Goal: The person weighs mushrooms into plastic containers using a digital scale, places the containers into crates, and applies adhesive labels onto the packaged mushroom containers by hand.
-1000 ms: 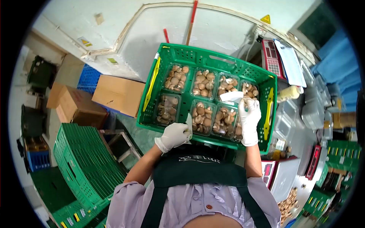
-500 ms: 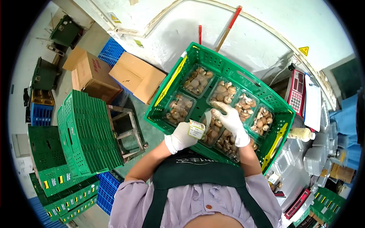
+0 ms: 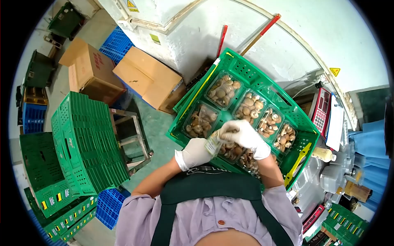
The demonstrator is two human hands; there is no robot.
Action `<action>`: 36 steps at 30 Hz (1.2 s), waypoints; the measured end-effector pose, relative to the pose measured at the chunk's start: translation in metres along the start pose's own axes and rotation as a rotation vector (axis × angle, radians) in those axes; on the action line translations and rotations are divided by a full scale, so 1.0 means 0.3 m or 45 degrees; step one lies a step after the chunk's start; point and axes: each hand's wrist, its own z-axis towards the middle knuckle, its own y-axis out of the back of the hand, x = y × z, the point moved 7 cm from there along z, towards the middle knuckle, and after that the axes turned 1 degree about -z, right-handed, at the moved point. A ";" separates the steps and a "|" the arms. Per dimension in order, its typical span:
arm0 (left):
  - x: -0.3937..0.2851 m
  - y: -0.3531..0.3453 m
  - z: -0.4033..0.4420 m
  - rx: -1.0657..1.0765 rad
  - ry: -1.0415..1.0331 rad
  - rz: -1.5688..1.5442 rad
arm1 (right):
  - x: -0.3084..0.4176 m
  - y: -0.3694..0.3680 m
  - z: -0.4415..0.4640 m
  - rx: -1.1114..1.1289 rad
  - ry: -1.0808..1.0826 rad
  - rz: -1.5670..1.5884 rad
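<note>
My left hand (image 3: 193,154), in a white glove, is closed around a roll of printed labels (image 3: 212,145) above the near side of a green crate (image 3: 302,113). My right hand (image 3: 243,136), gloved too, bends over the roll with its fingertips pinched at the label edge; the exact grip is blurred. Inside the crate lie several clear plastic boxes of brown mushrooms. One mushroom box (image 3: 223,89) sits in the far left corner, another mushroom box (image 3: 201,119) left of my hands. Boxes below my right hand are partly hidden by it.
Stacked green crates (image 3: 88,143) stand at left beside a wooden stool (image 3: 139,135). Cardboard boxes (image 3: 147,78) lie behind them. To the right are a red scale (image 3: 321,108), a bottle (image 3: 323,154) and clear plastic trays (image 3: 331,177). Red-handled tools (image 3: 269,25) lean on the wall.
My right hand has moved left from over the mushroom boxes to the label roll, its spread fingers now drawn together. The roll has tilted in my left hand, and the view has shifted slightly.
</note>
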 end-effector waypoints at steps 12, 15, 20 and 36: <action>0.090 0.175 -0.063 0.041 0.496 -0.379 | -0.370 0.336 0.312 -0.548 -0.246 0.070; 0.103 0.185 -0.082 -0.105 0.335 -0.475 | -0.386 0.344 0.365 -0.520 -0.270 -0.144; 0.142 0.186 -0.115 -0.233 0.464 -0.723 | -0.434 0.337 0.450 -0.569 -0.260 -0.225; 0.180 0.200 -0.100 -0.678 0.672 -1.358 | -0.226 0.214 0.333 -0.834 -0.079 -0.565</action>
